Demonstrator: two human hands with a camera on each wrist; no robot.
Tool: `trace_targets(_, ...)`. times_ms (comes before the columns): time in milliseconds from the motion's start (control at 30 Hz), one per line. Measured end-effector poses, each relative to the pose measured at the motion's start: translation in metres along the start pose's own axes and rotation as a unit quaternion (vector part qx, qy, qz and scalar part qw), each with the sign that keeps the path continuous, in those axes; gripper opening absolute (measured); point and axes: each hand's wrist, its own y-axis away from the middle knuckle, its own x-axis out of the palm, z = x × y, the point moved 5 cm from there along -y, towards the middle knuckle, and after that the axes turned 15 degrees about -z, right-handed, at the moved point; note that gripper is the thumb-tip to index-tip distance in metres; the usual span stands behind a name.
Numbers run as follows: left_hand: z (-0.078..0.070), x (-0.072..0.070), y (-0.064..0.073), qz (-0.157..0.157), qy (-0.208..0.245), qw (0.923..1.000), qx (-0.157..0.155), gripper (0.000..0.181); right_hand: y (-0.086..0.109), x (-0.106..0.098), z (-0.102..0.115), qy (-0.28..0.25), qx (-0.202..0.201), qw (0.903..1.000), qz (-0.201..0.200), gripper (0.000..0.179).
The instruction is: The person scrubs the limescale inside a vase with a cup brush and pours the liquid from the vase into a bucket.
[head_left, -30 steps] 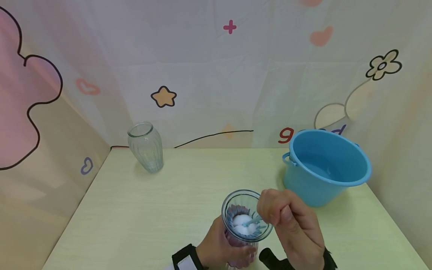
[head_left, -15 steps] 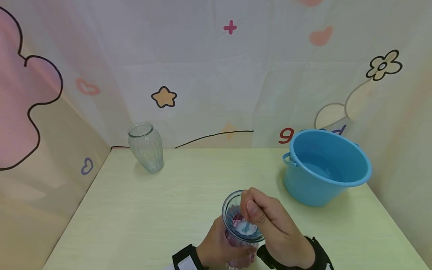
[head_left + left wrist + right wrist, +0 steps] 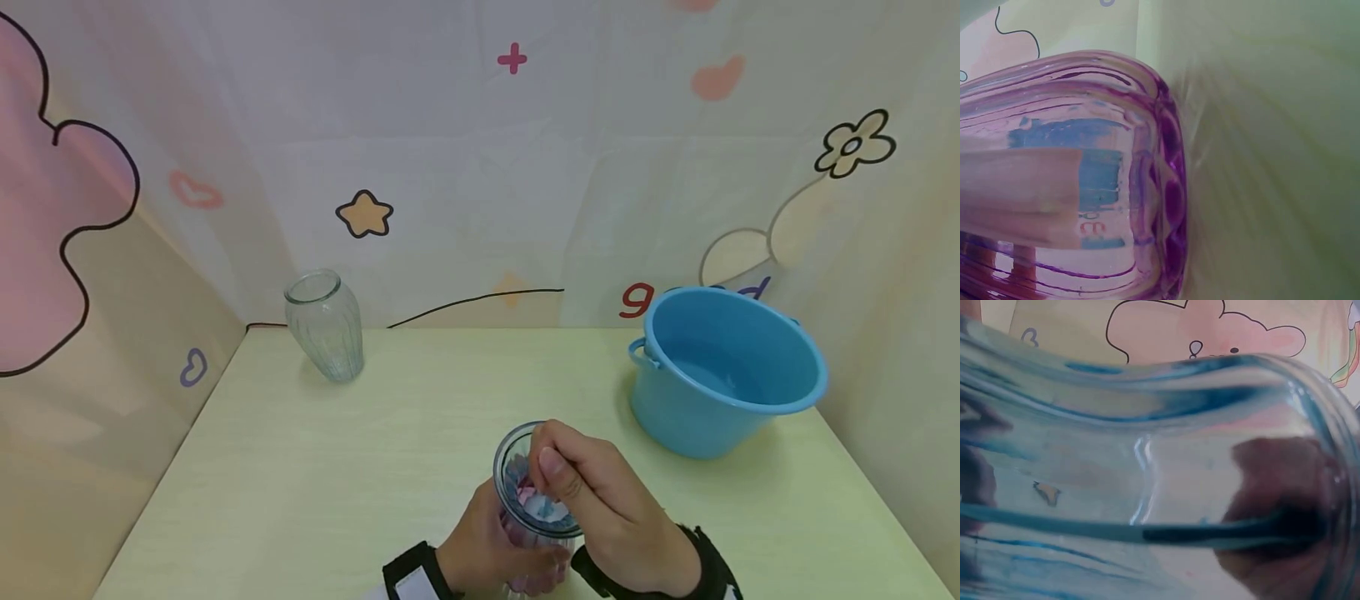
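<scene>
My left hand [image 3: 483, 542] grips the side of a ribbed glass vase [image 3: 501, 479], bluish at the rim and pink-purple lower down. The purple base [image 3: 1175, 200] of that vase shows large in the left wrist view. With curled fingers at the mouth of the vase, my right hand [image 3: 611, 508] pinches a bottle brush by its thin blue handle [image 3: 1085, 530], seen through the glass in the right wrist view. The brush's white head [image 3: 547, 507] is down inside the vase; my right fingers hide the top of the handle in the head view.
A second clear glass vase [image 3: 330, 333] stands upright at the back left of the pale table [image 3: 315, 467]. At the right, near the back, is a blue bucket [image 3: 690, 417] with its handle lug facing left. A printed curtain [image 3: 465, 167] closes off the back.
My right hand has moved left and in over the vase mouth, pushing the brush handle more upright. The left hand and vase have stayed put.
</scene>
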Motion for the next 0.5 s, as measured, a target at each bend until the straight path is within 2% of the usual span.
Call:
trace_targets(100, -0.001, -0.001, 0.0, -0.006, -0.008, 0.9999, -0.001, 0.061, 0.001, -0.001, -0.001, -0.011, -0.012, 0.9999, -0.003, 0.029)
trace_targets(200, 0.0, 0.0, 0.0, -0.007, -0.009, 0.9999, 0.0, 0.06, 0.002, -0.004, 0.0, -0.04, -0.045, 0.998, -0.017, 0.029)
trace_targets(367, 0.0, -0.002, -0.001, -0.02, -0.032, 0.9993, 0.004, 0.06, 0.005, -0.009, 0.005, -0.088, -0.11, 0.9879, -0.066, 0.028)
trace_targets(500, 0.0, -0.003, -0.001, -0.027, -0.057, 0.998, 0.013, 0.06, 0.006, -0.012, 0.008, -0.104, -0.139, 0.9808, -0.09, 0.028)
